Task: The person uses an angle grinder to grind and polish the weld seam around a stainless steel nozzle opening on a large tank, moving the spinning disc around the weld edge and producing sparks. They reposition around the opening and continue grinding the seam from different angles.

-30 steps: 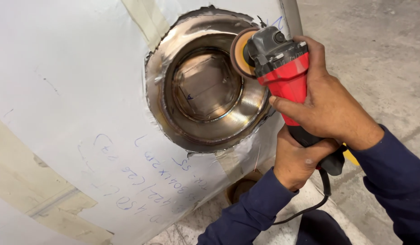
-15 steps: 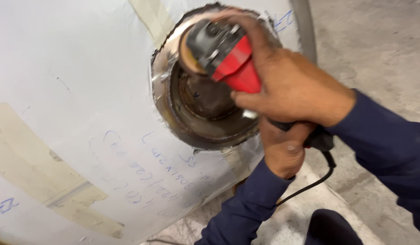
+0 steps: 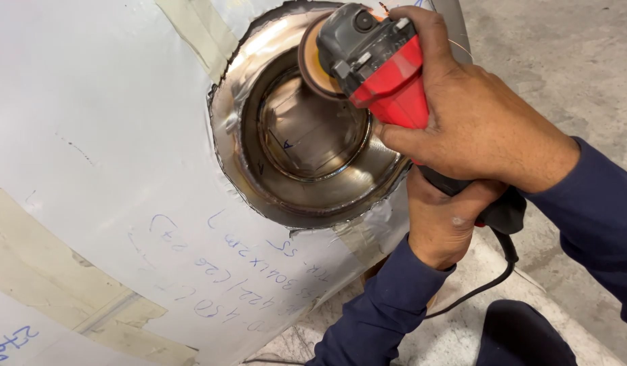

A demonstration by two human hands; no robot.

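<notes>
1 head-worn camera looks steeply down and slightly forward from close range, over the person's own arms. The view fills mostly with a curved, film-covered metal tank (image 3: pixel 110 135) on the left and bare concrete floor (image 3: pixel 564 61) on the right. Both hands sit near the lens, right of centre. No 2nd view overlaps it.

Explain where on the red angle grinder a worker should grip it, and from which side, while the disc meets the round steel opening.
Grip the angle grinder on its red body, coming from behind, away from the disc. The right hand wraps the body; the left hand takes the black rear handle. The long body suits two hands.
</notes>
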